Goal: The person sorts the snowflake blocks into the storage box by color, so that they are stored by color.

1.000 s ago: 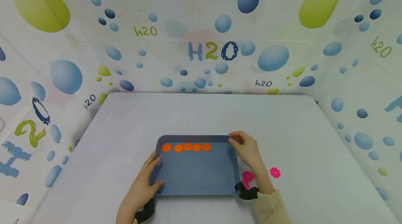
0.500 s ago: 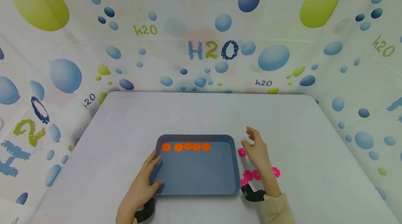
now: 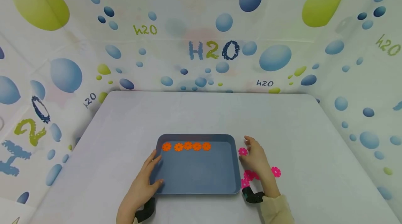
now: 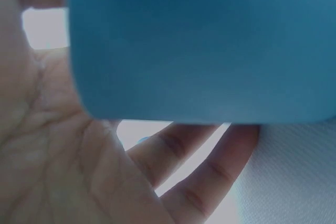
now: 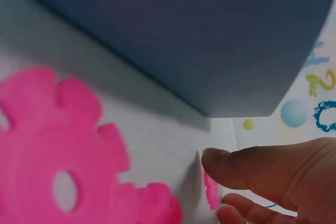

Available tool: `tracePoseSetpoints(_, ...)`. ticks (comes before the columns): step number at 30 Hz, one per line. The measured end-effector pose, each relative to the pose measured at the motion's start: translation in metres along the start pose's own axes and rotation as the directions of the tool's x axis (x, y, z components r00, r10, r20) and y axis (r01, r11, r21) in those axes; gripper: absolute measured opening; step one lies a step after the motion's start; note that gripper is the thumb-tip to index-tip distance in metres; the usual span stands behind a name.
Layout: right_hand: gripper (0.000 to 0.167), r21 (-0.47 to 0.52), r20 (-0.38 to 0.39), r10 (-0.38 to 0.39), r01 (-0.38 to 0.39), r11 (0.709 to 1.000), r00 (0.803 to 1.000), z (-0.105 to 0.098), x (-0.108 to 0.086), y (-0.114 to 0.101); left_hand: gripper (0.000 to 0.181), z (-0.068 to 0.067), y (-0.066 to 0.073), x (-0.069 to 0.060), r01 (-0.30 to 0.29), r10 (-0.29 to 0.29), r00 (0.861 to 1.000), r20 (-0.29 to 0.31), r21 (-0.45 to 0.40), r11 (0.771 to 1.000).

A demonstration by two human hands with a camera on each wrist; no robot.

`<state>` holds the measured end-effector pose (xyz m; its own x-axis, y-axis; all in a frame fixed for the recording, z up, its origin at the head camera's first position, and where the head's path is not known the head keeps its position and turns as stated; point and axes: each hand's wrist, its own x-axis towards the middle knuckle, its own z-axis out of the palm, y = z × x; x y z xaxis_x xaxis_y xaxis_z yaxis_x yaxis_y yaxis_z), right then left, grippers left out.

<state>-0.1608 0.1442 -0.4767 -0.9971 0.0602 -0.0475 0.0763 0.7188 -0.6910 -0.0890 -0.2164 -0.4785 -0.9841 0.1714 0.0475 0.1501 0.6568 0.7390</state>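
Note:
A blue-grey rectangular tray (image 3: 198, 178) lies on the table, with several orange notched plastic discs (image 3: 187, 146) in a row along its far side. My left hand (image 3: 142, 184) rests at the tray's left edge, fingers spread; the tray's wall (image 4: 205, 66) fills much of the left wrist view. Beyond the tray's right edge, my right hand (image 3: 255, 156) has thumb and fingers spread about a pink notched disc (image 3: 243, 151). In the right wrist view the thumb partly covers that disc (image 5: 211, 191); whether they touch is unclear.
More pink discs (image 3: 245, 183) lie beside the tray's near right corner, some partly behind the right wrist. Another pink disc (image 3: 276, 172) sits farther right. A patterned sheet (image 3: 201, 25) stands behind and beside the white table (image 3: 201, 112).
My right hand has left the tray's far right corner, moved right, then lowered towards the pink disc beside the tray. My left hand and the orange discs stay put.

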Motion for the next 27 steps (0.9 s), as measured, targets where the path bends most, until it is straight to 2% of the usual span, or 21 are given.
tracePoseSetpoints(5, 0.058, -0.072, -0.021, -0.025, 0.024, 0.997, 0.999, -0.0011, 0.0013, 0.002, 0.073, 0.0005, 0.0017, 0.0008, -0.001, 0.001, 1.0, -0.003, -0.004, 1.0)
tracePoseSetpoints(15, 0.03, -0.132, 0.027, -0.044, 0.047, 0.99, 0.999, -0.0065, 0.0039, 0.0019, 0.073, 0.0035, 0.0025, 0.0025, -0.001, 0.001, 1.0, -0.014, -0.012, 1.0)
tracePoseSetpoints(20, 0.028, -0.139, 0.041, -0.038, 0.043, 0.989, 0.998, -0.0089, 0.0058, 0.0014, 0.073, 0.0041, 0.0032, 0.0033, -0.002, 0.002, 1.0, -0.019, -0.012, 1.0)
tracePoseSetpoints(27, 0.023, -0.106, 0.058, 0.009, -0.003, 0.994, 0.998, -0.0087, 0.008, 0.0007, 0.073, 0.0038, 0.0053, 0.004, 0.006, -0.006, 1.0, -0.017, -0.016, 1.0)
